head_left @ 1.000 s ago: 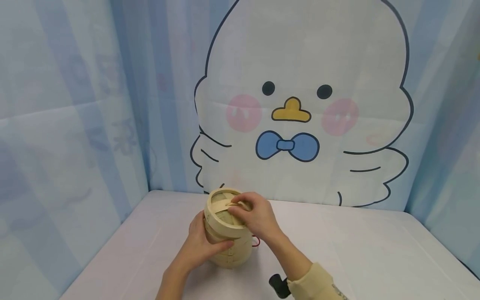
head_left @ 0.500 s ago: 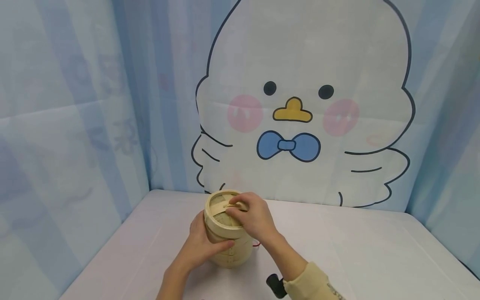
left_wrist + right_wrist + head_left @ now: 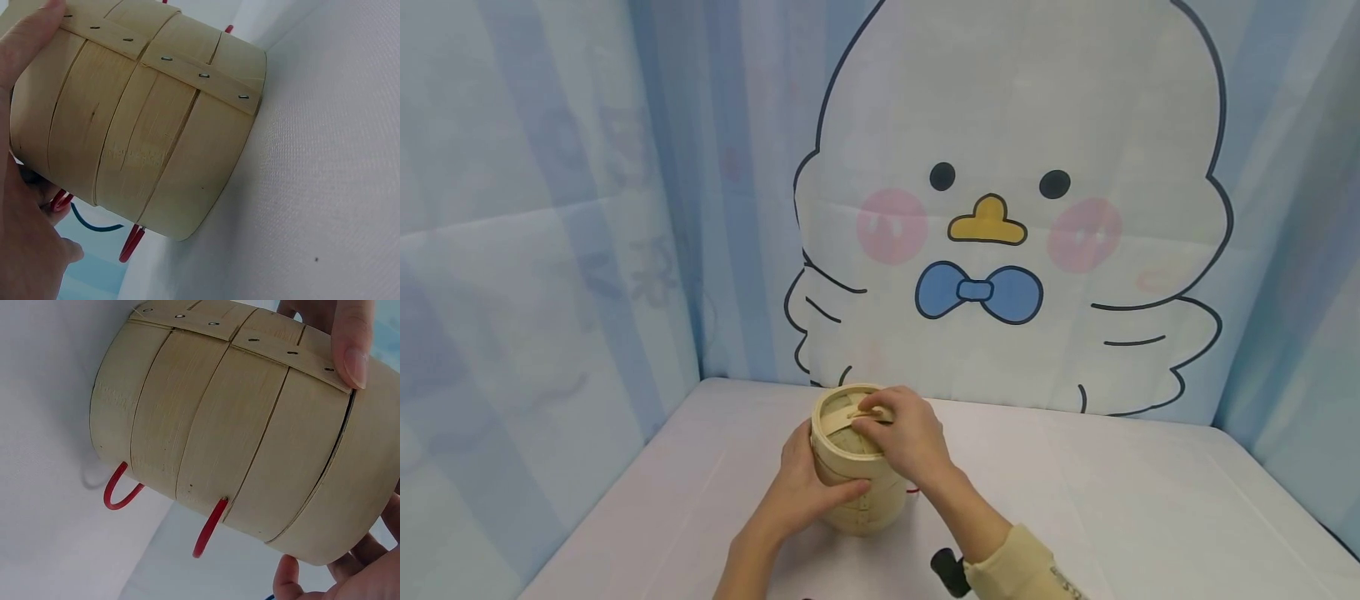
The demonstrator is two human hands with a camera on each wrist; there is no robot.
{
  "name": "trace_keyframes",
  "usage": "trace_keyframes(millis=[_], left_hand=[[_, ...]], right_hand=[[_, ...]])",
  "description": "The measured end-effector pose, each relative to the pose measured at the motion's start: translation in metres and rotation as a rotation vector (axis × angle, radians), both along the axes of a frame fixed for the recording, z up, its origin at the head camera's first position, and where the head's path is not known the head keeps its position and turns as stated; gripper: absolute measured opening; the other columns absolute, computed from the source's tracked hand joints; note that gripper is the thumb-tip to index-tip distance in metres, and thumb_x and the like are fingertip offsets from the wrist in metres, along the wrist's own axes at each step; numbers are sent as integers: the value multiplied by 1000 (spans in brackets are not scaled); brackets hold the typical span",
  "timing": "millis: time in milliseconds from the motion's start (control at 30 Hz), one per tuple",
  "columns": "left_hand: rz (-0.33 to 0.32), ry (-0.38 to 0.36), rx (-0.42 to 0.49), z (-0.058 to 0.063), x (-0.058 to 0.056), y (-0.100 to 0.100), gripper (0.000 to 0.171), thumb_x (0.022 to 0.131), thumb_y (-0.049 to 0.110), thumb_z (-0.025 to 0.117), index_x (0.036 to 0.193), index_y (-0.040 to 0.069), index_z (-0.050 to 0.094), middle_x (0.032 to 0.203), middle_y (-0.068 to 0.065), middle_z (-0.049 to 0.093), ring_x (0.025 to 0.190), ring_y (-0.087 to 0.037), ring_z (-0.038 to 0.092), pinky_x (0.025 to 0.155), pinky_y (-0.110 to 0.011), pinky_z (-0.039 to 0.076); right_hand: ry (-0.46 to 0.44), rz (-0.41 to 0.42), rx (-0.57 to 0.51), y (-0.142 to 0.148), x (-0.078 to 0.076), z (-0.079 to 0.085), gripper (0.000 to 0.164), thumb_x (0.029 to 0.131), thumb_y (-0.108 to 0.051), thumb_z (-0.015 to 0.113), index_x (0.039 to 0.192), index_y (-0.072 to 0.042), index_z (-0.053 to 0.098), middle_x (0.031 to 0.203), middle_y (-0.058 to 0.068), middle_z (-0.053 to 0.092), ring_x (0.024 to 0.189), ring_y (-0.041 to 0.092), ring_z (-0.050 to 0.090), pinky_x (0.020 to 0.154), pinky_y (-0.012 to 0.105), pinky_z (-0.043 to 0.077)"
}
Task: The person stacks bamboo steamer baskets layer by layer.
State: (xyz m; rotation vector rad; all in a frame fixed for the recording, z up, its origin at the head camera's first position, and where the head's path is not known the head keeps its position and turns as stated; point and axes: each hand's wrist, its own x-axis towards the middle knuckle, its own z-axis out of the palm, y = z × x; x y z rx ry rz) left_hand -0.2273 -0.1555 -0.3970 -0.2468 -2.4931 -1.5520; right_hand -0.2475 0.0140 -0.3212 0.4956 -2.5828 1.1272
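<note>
A round bamboo steamer point(image 3: 883, 504) of stacked tiers stands on the table, its lid point(image 3: 850, 458) on top. My left hand point(image 3: 797, 492) grips its near left side, the thumb across the front and the fingers round the far side. On the lid, my right hand point(image 3: 910, 433) pinches the small handle at the centre strap between thumb and fingers. In the right wrist view a narrow dark line runs between the lid and the tier point(image 3: 250, 437) below. Red loops point(image 3: 208, 528) stick out from the tiers' side. Metal staples run along the overlapping bamboo seam point(image 3: 203, 75).
The white-covered table point(image 3: 1112, 500) spreads out round the steamer. Behind it hangs a cloth backdrop point(image 3: 977, 358) with a cartoon bird, and striped blue curtains point(image 3: 550, 250) stand at both sides. A black device point(image 3: 950, 572) sits by the right sleeve point(image 3: 1018, 567).
The lid has settled slightly lower and more level on the steamer, with my right hand still on its handle. My left hand keeps its grip in about the same place.
</note>
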Motion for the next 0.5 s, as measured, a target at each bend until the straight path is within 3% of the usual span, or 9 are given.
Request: trace_keyframes(millis=[500], left_hand=[[-8, 9, -3, 3, 3, 1, 114, 71, 42, 92, 153, 0, 25, 150, -22, 33, 137, -37, 33, 111, -59, 32]], right_hand=[[32, -52, 103, -4, 3, 1, 16, 88, -25, 81, 100, -15, 77, 109, 5, 69, 107, 27, 64, 88, 53, 52]])
